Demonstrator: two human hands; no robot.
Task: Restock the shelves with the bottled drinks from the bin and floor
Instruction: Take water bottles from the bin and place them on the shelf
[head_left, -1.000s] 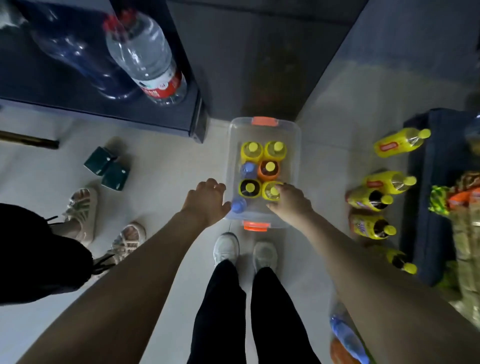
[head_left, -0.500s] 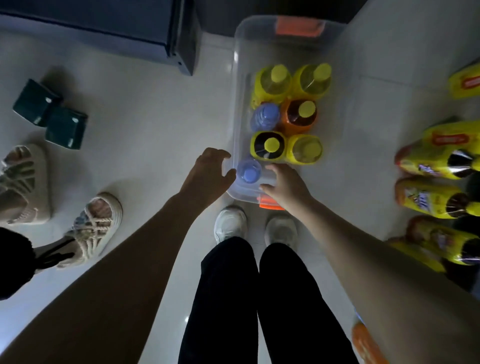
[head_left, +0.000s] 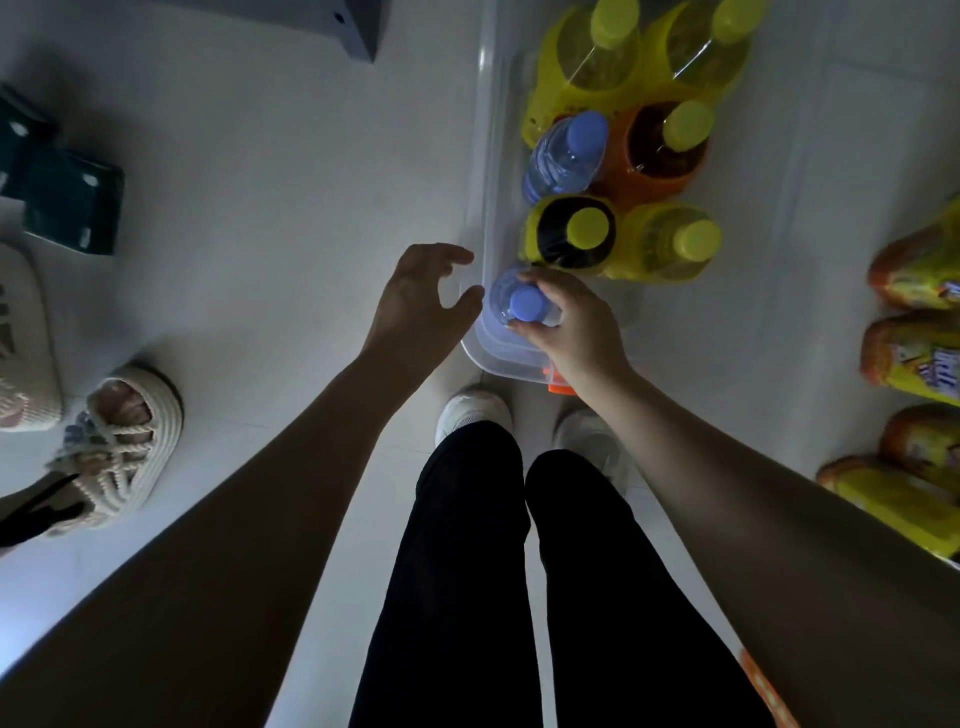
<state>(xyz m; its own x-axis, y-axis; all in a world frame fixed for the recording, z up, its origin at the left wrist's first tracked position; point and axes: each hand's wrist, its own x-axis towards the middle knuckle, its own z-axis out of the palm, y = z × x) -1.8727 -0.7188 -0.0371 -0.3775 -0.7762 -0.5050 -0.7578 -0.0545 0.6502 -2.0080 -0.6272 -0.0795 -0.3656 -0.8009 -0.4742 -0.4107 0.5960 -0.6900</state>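
Arms both reach down and forward past the person's legs toward the clear plastic bin (head_left: 485, 171) on the floor. The right hand (head_left: 576, 332) bends at the wrist over the bin's near left corner. Its fingers (head_left: 545, 283) and thumb are curled round the shoulder of a blue-capped water bottle (head_left: 525, 304) standing upright there, just below the cap. The left hand (head_left: 415, 306) hovers just outside the bin's left wall, fingers spread wide and loosely curved, holding nothing; whether its thumb touches the wall cannot be told. Deeper in the bin stand a second water bottle (head_left: 566, 150) and five yellow-capped drink bottles (head_left: 571, 236). More yellow-labelled bottles (head_left: 914, 275) lie on the floor to the right
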